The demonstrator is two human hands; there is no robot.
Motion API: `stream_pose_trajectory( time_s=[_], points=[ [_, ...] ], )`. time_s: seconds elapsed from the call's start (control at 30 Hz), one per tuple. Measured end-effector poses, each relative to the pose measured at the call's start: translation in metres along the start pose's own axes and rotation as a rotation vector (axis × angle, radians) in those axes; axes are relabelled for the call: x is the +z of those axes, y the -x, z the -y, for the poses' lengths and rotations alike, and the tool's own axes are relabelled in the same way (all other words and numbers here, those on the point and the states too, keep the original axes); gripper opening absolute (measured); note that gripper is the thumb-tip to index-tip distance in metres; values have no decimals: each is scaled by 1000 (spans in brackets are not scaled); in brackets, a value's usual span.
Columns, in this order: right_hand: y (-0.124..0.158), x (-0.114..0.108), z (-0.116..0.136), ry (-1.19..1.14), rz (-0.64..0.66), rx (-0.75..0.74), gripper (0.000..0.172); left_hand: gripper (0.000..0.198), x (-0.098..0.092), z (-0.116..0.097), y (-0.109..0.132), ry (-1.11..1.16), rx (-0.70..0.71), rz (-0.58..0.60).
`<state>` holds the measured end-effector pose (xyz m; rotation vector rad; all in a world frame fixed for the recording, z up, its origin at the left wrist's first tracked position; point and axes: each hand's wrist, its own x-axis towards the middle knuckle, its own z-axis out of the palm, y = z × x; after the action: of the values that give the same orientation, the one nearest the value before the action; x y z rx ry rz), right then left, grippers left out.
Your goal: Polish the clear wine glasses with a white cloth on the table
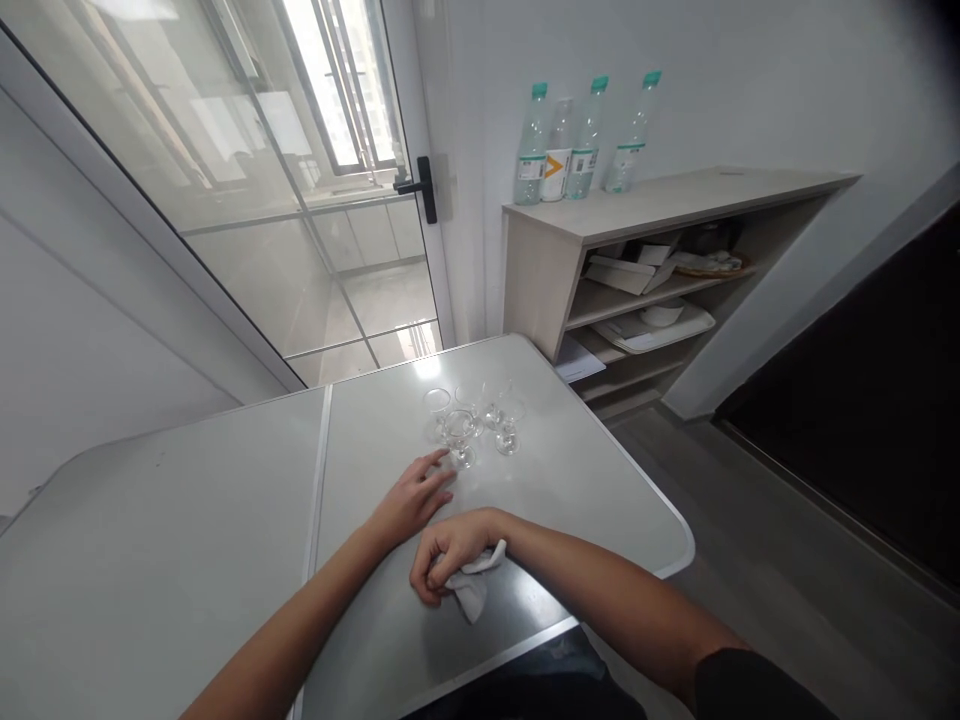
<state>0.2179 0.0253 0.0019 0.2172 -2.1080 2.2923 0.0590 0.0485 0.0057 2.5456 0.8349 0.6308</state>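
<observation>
My left hand (418, 492) reaches over the table with its fingers apart, the fingertips right by the base of the nearest stemmed glass (460, 430). Whether they touch it I cannot tell. Several more clear glasses (508, 436) stand grouped behind and to the right of that one; they overlap, and their outlines are hard to separate. Closer to me, my right hand (454, 552) is closed around a crumpled white cloth (472, 592), which hangs out below the palm and pokes up beside the wrist.
The grey table (225, 480) has metal edging and a seam. Beyond its far right corner stands a shelf unit (544, 285) with several plastic bottles (531, 150) on top and trays (660, 325) inside. A glass door (315, 270) with a black handle (426, 190) lies past the far edge.
</observation>
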Motion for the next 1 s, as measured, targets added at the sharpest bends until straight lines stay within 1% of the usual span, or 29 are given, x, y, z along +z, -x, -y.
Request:
stream_pose_trajectory(
  time_s=[0.03, 0.07, 0.1, 0.13, 0.17, 0.2, 0.23, 0.3, 0.33, 0.4, 0.5, 0.6, 0.77, 1.0],
  points=[
    [0, 1, 0, 29, -32, -5, 34, 23, -3, 0, 12, 53, -45, -43],
    [0, 3, -1, 75, -75, -11, 35, 23, -5, 0, 24, 111, -90, -68],
    [-1, 5, -2, 147, -137, -16, 37, 36, -6, 0, 35, 173, -131, -65],
    [-3, 8, -5, 249, -212, -19, 38, 48, -7, 0, 45, 229, -147, -33],
    [-5, 11, -8, 379, -293, -22, 39, 54, -7, 0, 54, 263, -149, 8],
    [-6, 15, -12, 528, -378, -27, 40, 57, -6, -1, 60, 272, -144, 41],
    [-8, 17, -16, 681, -430, -27, 41, 57, -6, -2, 64, 260, -135, 66],
    [-10, 21, -22, 869, -462, -22, 38, 56, -5, -5, 66, 208, -138, 85],
    [-10, 21, -23, 894, -462, -15, 35, 55, -4, -6, 65, 194, -150, 91],
    [-8, 18, -23, 824, -475, -5, 33, 55, -5, -7, 61, 208, -183, 101],
    [-4, 11, -17, 625, -495, -9, 40, 56, -5, -6, 57, 255, -221, 101],
    [0, 7, -10, 516, -472, -16, 45, 56, -6, -4, 57, 273, -230, 100],
    [1, 8, -3, 456, -476, 43, 50, 56, -6, -4, 58, 277, -241, 112],
    [3, 5, -4, 395, -461, 10, 49, 54, -6, -5, 57, 281, -246, 111]
  ],
)
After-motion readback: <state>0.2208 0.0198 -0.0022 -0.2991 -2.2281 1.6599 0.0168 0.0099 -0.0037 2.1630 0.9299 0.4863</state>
